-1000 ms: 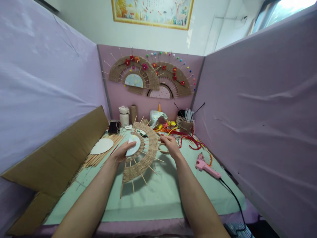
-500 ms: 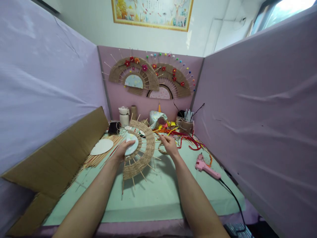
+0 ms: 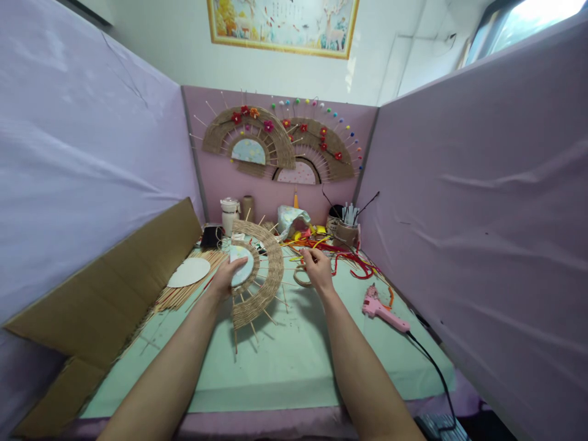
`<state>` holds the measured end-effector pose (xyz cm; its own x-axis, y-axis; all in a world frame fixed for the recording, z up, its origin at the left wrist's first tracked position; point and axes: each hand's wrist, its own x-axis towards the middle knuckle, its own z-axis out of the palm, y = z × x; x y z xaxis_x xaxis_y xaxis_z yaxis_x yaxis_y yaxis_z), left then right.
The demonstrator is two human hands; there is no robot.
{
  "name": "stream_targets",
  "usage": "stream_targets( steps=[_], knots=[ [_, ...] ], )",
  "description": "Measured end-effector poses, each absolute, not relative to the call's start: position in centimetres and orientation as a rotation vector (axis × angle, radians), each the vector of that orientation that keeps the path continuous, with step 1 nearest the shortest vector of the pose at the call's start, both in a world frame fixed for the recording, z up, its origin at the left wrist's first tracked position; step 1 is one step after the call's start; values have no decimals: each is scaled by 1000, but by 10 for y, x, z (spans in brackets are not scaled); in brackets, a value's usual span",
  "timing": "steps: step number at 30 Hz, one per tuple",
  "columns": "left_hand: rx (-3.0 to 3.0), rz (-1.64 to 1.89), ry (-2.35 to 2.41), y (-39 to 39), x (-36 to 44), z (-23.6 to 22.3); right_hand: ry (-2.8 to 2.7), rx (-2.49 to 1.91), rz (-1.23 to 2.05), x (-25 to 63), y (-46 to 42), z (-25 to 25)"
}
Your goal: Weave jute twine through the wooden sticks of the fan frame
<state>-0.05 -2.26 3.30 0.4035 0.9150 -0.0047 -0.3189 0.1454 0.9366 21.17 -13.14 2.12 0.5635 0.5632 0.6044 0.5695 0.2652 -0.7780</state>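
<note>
My left hand [image 3: 225, 275] is closed on the woven half-round fan [image 3: 272, 269], its thumb lying over the pale blue patterned half-disc [image 3: 239, 264] at the centre. The fan is held on its side above the table, with the curved edge facing right. Bare wooden sticks stick out past its band of twine. My right hand [image 3: 318, 268] is to the right of the stick tips, thumb and fingers pinched together. Whatever is in that pinch is too small to make out. Just beside this hand lies a ring of brown twine [image 3: 301, 277].
A pink glue gun [image 3: 384, 313] with a black cord lies at right. Red and yellow fuzzy stems [image 3: 362, 264] are strewn behind. Thin sticks and a white oval [image 3: 189, 272] lie at left by a cardboard sheet [image 3: 114, 294]. Two decorated fans [image 3: 248, 128] hang on the back panel.
The fan has turned slightly in my left hand, its lower end swinging right and its curved edge shifting left. My right hand has moved a little right, away from the stick tips.
</note>
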Motion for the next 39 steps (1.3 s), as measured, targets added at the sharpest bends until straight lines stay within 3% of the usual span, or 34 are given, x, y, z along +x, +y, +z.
stream_targets(
  steps=[19, 25, 39],
  knots=[
    [862, 1068, 636, -19, -1, 35, -942, -1211, 361, 209, -126, 21],
    [890, 1064, 646, -20, 0, 34, -1133, -1265, 454, 201, -129, 22],
    [986, 1019, 560, -30, 4, 31, -968, -1292, 530, 205, -119, 12]
  ],
)
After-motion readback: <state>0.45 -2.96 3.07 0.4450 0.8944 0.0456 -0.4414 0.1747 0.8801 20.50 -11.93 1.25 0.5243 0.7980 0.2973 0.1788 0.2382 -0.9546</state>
